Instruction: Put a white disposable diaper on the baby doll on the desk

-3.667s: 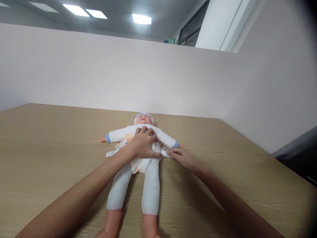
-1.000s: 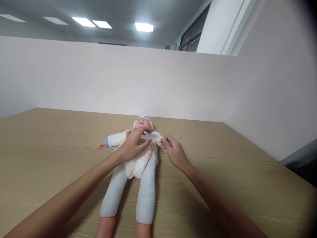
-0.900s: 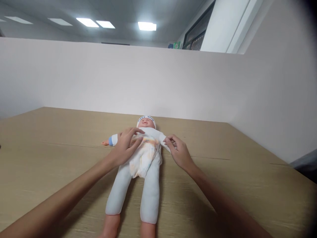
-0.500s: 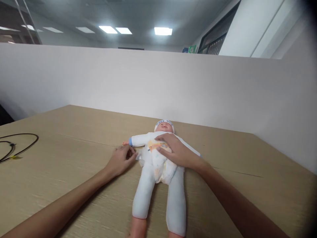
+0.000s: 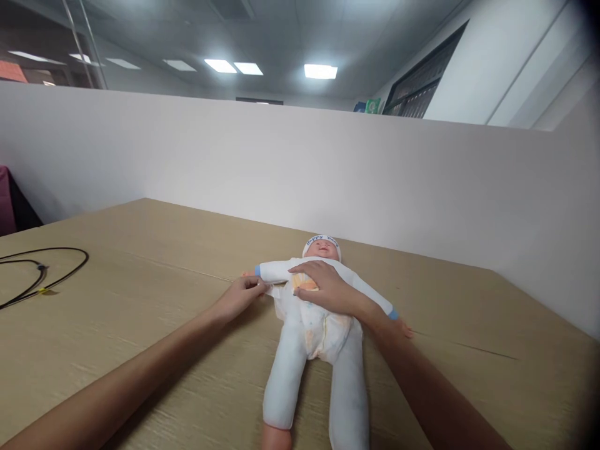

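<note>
A baby doll (image 5: 287, 375) in a white suit with blue cuffs and a white printed headband lies on its back, head toward the wall. Around its hips is a white diaper (image 5: 323, 331) with an orange print at the front. My left hand (image 5: 244, 295), beside the doll's waist, pinches the diaper's side tab (image 5: 275, 290). My right hand (image 5: 324, 286) rests flat over the diaper's front on the doll's belly, fingers stretched out and slightly apart. It hides part of the print and the diaper's far side.
The doll lies on a wooden table (image 5: 154, 250) with a thin seam across it. A coiled black cable (image 5: 75, 270) with a yellow tag is at the left. Behind the table rises a white partition (image 5: 234, 162); a dark red cloth-like thing (image 5: 5, 200) shows at the far left.
The view has shifted slightly. My left fingers have closed on the diaper's side tab and draw it outward. My right hand stays on the diaper's front, its fingers lying flatter.
</note>
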